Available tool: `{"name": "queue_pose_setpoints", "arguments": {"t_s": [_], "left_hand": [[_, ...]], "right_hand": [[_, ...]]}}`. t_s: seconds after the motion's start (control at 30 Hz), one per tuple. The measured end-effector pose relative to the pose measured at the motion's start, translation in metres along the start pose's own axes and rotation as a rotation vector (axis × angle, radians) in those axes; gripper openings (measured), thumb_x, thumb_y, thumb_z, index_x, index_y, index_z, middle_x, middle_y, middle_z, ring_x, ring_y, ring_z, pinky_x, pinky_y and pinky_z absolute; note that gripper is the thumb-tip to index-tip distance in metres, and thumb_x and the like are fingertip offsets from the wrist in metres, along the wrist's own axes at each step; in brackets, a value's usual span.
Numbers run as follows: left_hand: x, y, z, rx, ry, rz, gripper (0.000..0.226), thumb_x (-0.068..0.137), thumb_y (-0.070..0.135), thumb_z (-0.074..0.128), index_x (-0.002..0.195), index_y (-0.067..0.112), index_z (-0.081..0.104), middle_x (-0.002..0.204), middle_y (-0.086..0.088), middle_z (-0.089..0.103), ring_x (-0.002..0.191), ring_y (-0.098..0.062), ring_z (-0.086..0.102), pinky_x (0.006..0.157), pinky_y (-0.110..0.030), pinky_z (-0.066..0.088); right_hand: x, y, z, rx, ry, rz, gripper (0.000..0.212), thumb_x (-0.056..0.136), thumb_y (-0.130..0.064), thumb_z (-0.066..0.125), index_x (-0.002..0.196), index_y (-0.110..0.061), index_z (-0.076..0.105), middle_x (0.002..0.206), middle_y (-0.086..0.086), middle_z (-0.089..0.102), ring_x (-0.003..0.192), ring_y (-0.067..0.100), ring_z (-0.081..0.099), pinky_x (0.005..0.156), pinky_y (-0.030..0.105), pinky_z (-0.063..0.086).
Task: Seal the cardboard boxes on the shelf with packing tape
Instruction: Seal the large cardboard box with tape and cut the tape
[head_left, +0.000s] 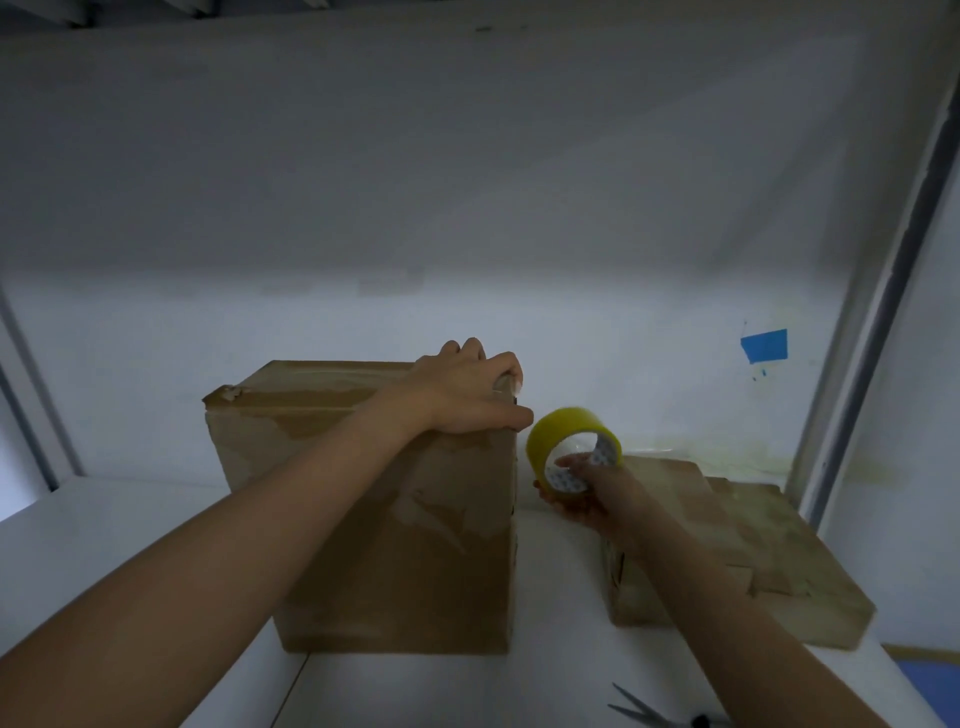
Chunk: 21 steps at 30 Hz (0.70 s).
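A tall cardboard box (395, 561) stands on the white shelf (130, 525), with old tape strips on its top and front. My left hand (470, 389) presses down on the box's top right corner, fingers curled over the far edge. Just right of that corner, my right hand (584, 493) holds a yellowish roll of packing tape (563, 431) in the air, fingers through its core. A lower, flatter cardboard box (753, 545) lies to the right, partly hidden behind my right forearm.
Grey scissors (652, 714) lie at the shelf's front edge, bottom right. A blue tape patch (764, 345) sticks on the white back wall. A metal upright (878, 291) frames the right side, another the left. A blue surface (930, 686) shows at the lower right.
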<state>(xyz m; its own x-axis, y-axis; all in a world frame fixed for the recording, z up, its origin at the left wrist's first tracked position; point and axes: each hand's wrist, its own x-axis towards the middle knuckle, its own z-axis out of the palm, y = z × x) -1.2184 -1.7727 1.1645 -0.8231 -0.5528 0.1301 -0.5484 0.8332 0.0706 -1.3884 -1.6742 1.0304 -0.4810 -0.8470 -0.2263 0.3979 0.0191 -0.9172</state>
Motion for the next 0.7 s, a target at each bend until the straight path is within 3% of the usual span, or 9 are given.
{"name": "queue_pose_setpoints", "arguments": {"t_s": [0.1, 0.2, 0.27, 0.37, 0.47, 0.53, 0.6, 0.7], "left_hand": [[-0.002, 0.001, 0.0, -0.016, 0.004, -0.01, 0.048, 0.065, 0.067, 0.045, 0.109, 0.047, 0.045, 0.112, 0.004, 0.042, 0.106, -0.02, 0.041, 0.079, -0.037, 0.035], [-0.002, 0.002, 0.001, -0.032, 0.004, -0.008, 0.044, 0.065, 0.066, 0.046, 0.105, 0.047, 0.046, 0.111, 0.005, 0.042, 0.105, -0.02, 0.041, 0.078, -0.036, 0.035], [-0.001, 0.003, 0.001, -0.026, 0.0, 0.001, 0.043, 0.065, 0.066, 0.046, 0.103, 0.046, 0.046, 0.111, 0.005, 0.042, 0.105, -0.02, 0.042, 0.077, -0.036, 0.034], [-0.002, 0.002, -0.001, -0.036, -0.002, -0.01, 0.044, 0.065, 0.066, 0.045, 0.104, 0.046, 0.046, 0.112, 0.003, 0.043, 0.106, -0.021, 0.042, 0.078, -0.036, 0.035], [-0.003, 0.001, 0.0, -0.033, -0.007, -0.001, 0.044, 0.066, 0.066, 0.046, 0.106, 0.046, 0.046, 0.115, 0.004, 0.043, 0.107, -0.02, 0.042, 0.08, -0.036, 0.036], [-0.002, 0.001, 0.0, -0.038, -0.008, 0.0, 0.045, 0.066, 0.066, 0.046, 0.107, 0.047, 0.045, 0.118, 0.004, 0.045, 0.109, -0.02, 0.041, 0.081, -0.037, 0.036], [-0.002, 0.0, 0.0, -0.03, -0.007, 0.014, 0.045, 0.069, 0.067, 0.049, 0.11, 0.05, 0.045, 0.125, 0.004, 0.047, 0.113, -0.021, 0.041, 0.085, -0.039, 0.038], [-0.002, -0.003, 0.002, 0.027, -0.033, 0.05, 0.054, 0.073, 0.08, 0.058, 0.119, 0.057, 0.041, 0.134, 0.005, 0.043, 0.123, -0.021, 0.038, 0.092, -0.04, 0.038]], "right_hand": [[0.014, 0.039, -0.004, -0.084, 0.117, 0.034, 0.006, 0.099, -0.013, 0.049, 0.095, -0.008, 0.052, 0.091, 0.023, 0.063, 0.055, 0.03, 0.067, 0.04, 0.027, 0.051], [0.018, 0.076, -0.013, -0.499, 0.277, -0.063, 0.005, 0.1, -0.008, 0.045, 0.099, -0.007, 0.05, 0.111, 0.027, 0.059, 0.06, 0.03, 0.062, 0.036, 0.032, 0.05], [0.019, 0.083, -0.015, -0.625, 0.284, -0.132, 0.012, 0.099, -0.003, 0.042, 0.11, -0.005, 0.047, 0.114, 0.024, 0.056, 0.06, 0.031, 0.061, 0.034, 0.033, 0.051], [0.017, 0.079, -0.015, -0.685, 0.295, -0.139, 0.012, 0.098, -0.002, 0.042, 0.108, -0.008, 0.047, 0.112, 0.02, 0.056, 0.069, 0.037, 0.063, 0.043, 0.041, 0.055], [0.022, 0.079, -0.019, -0.848, 0.275, -0.165, 0.02, 0.099, -0.005, 0.039, 0.117, -0.008, 0.046, 0.113, 0.022, 0.059, 0.062, 0.027, 0.063, 0.045, 0.035, 0.054], [0.024, 0.08, -0.02, -0.965, 0.285, -0.198, 0.032, 0.097, -0.004, 0.042, 0.129, -0.008, 0.042, 0.111, 0.02, 0.057, 0.068, 0.027, 0.066, 0.043, 0.031, 0.052], [0.025, 0.081, -0.021, -1.047, 0.301, -0.231, 0.039, 0.095, -0.003, 0.046, 0.133, -0.007, 0.04, 0.103, 0.014, 0.054, 0.079, 0.03, 0.067, 0.048, 0.035, 0.056], [0.025, 0.078, -0.018, -1.254, 0.32, -0.3, 0.034, 0.089, -0.003, 0.052, 0.122, -0.008, 0.044, 0.102, 0.01, 0.061, 0.09, 0.028, 0.066, 0.07, 0.041, 0.059]]}}
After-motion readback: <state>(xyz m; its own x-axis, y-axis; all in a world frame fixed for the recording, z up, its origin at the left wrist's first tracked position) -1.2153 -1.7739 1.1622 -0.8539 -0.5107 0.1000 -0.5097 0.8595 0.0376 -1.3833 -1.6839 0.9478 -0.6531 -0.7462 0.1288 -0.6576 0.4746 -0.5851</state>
